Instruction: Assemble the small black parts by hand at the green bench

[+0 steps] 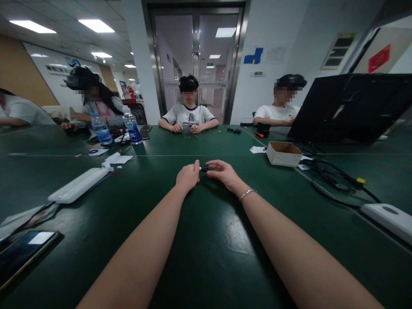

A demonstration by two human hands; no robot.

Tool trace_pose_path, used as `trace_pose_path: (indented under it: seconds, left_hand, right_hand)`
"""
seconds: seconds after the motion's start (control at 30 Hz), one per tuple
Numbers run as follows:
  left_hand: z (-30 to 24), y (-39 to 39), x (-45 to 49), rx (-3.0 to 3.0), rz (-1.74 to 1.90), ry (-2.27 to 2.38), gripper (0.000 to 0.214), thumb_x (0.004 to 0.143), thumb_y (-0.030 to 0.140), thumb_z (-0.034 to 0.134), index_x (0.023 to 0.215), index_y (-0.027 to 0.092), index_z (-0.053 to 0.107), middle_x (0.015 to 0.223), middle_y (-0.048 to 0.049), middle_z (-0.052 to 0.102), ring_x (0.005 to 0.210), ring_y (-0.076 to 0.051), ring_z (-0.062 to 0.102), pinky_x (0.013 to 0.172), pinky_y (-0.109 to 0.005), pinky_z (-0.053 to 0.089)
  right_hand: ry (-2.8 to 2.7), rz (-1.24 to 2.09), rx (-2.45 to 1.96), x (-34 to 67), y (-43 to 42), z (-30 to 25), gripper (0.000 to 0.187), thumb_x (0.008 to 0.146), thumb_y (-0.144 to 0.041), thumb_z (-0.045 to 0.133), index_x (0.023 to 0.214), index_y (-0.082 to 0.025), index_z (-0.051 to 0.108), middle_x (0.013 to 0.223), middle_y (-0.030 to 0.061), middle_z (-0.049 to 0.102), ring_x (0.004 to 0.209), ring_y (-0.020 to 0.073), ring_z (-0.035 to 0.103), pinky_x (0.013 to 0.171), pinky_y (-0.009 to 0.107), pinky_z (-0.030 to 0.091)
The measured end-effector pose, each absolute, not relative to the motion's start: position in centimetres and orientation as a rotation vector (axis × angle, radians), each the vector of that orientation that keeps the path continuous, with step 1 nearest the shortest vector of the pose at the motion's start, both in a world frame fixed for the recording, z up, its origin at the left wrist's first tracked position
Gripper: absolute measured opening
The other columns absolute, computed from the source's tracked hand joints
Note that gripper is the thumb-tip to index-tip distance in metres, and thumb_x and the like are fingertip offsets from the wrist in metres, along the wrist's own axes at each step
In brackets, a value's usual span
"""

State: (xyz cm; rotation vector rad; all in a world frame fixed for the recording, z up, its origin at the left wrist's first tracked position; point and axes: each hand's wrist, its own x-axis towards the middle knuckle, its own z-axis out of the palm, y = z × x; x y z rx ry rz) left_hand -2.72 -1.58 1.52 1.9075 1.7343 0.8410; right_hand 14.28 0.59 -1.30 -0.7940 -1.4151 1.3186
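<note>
Both of my hands meet over the green table, at either end of a small dark object with a shiny metal-looking part (204, 168); its kind is too small to tell. My left hand (187, 177) is closed at the shiny end, thumb on top and the other fingers mostly hidden. On the other side my right hand (225, 174), with a silver bracelet (247, 195) at its wrist, pinches the black end between thumb and curved fingers.
An open cardboard box (283, 154), black cables (334, 174) and a white power strip (391, 216) lie to the right, near a large monitor (350, 109). Leftward are a phone (27, 253), a long white case (80, 185) and two bottles (131, 126). Other people sit around the table.
</note>
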Motion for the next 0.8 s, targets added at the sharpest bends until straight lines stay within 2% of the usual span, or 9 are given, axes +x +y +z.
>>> trace_pose_path:
  seconds: [0.13, 0.23, 0.43, 0.57, 0.63, 0.7, 0.77, 0.8]
  left_hand:
    - [1.7, -1.6, -2.7, 1.880, 0.839, 1.744, 0.065, 0.095, 0.050, 0.017, 0.054, 0.019, 0.057, 0.057, -0.0040, 0.061, 0.061, -0.020, 0.058, 0.067, -0.031, 0.040]
    - [1.7, -1.5, -2.7, 1.866, 0.829, 1.748, 0.064, 0.095, 0.050, 0.018, 0.055, 0.019, 0.057, 0.055, -0.0039, 0.060, 0.061, -0.021, 0.058, 0.066, -0.031, 0.039]
    - [0.9, -0.9, -3.0, 1.885, 0.893, 1.681, 0.062, 0.094, 0.056, 0.022, 0.061, 0.019, 0.060, 0.060, -0.0031, 0.062, 0.060, -0.019, 0.058, 0.061, -0.029, 0.037]
    - [0.5, -0.7, -3.2, 1.935, 0.898, 1.613, 0.054, 0.091, 0.059, 0.031, 0.071, 0.020, 0.062, 0.062, -0.0006, 0.063, 0.059, -0.018, 0.057, 0.057, -0.027, 0.034]
    - [0.5, -0.7, -3.2, 1.944, 0.900, 1.619, 0.051, 0.091, 0.057, 0.032, 0.071, 0.020, 0.062, 0.062, -0.0004, 0.064, 0.060, -0.017, 0.057, 0.056, -0.027, 0.034]
    - [0.5, -0.7, -3.3, 1.934, 0.903, 1.641, 0.051, 0.091, 0.056, 0.032, 0.069, 0.020, 0.062, 0.062, -0.0007, 0.064, 0.059, -0.017, 0.057, 0.057, -0.027, 0.034]
    - [0.6, -0.8, -3.3, 1.917, 0.896, 1.648, 0.051, 0.091, 0.055, 0.032, 0.070, 0.020, 0.063, 0.063, -0.0012, 0.064, 0.061, -0.017, 0.057, 0.058, -0.027, 0.035]
    - [0.8, -0.8, -3.3, 1.904, 0.886, 1.646, 0.050, 0.091, 0.055, 0.033, 0.072, 0.020, 0.064, 0.064, -0.0016, 0.065, 0.062, -0.017, 0.058, 0.059, -0.027, 0.036]
  right_hand:
    - [-1.418, 1.293, -0.805, 14.2, 0.5, -1.3, 0.043, 0.057, -0.014, 0.082, 0.098, -0.017, 0.067, 0.095, 0.0042, 0.067, 0.078, 0.0135, 0.064, 0.073, 0.025, 0.053]
    - [-1.385, 1.338, -0.787, 14.1, 0.4, -1.0, 0.038, 0.062, -0.019, 0.082, 0.096, -0.016, 0.067, 0.094, 0.0049, 0.068, 0.076, 0.0136, 0.065, 0.073, 0.026, 0.055]
    - [-1.364, 1.389, -0.827, 13.9, -0.2, -0.7, 0.025, 0.073, -0.019, 0.078, 0.095, -0.013, 0.065, 0.072, 0.0040, 0.067, 0.064, 0.0131, 0.066, 0.065, 0.023, 0.056]
    - [-1.423, 1.376, -0.999, 13.6, 0.0, -0.2, 0.022, 0.084, -0.015, 0.068, 0.103, -0.013, 0.060, 0.067, 0.0037, 0.065, 0.060, 0.0149, 0.065, 0.060, 0.025, 0.056]
    - [-1.524, 1.211, -1.134, 13.6, 0.0, 1.3, 0.029, 0.083, -0.012, 0.068, 0.110, -0.014, 0.058, 0.074, 0.0036, 0.064, 0.058, 0.0138, 0.063, 0.056, 0.025, 0.054]
    - [-1.682, 0.883, -1.202, 13.4, -0.9, 4.3, 0.037, 0.079, -0.006, 0.069, 0.113, -0.016, 0.059, 0.085, 0.0036, 0.063, 0.057, 0.0105, 0.059, 0.055, 0.022, 0.051]
    - [-1.884, 0.636, -1.094, 13.2, -3.3, 8.6, 0.032, 0.082, -0.003, 0.062, 0.111, -0.017, 0.061, 0.091, 0.0028, 0.061, 0.059, 0.0083, 0.055, 0.057, 0.020, 0.049]
    - [-2.052, 0.670, -0.974, 13.0, -5.2, 10.9, 0.027, 0.085, -0.005, 0.058, 0.109, -0.017, 0.062, 0.090, 0.0020, 0.061, 0.059, 0.0082, 0.055, 0.057, 0.020, 0.048]
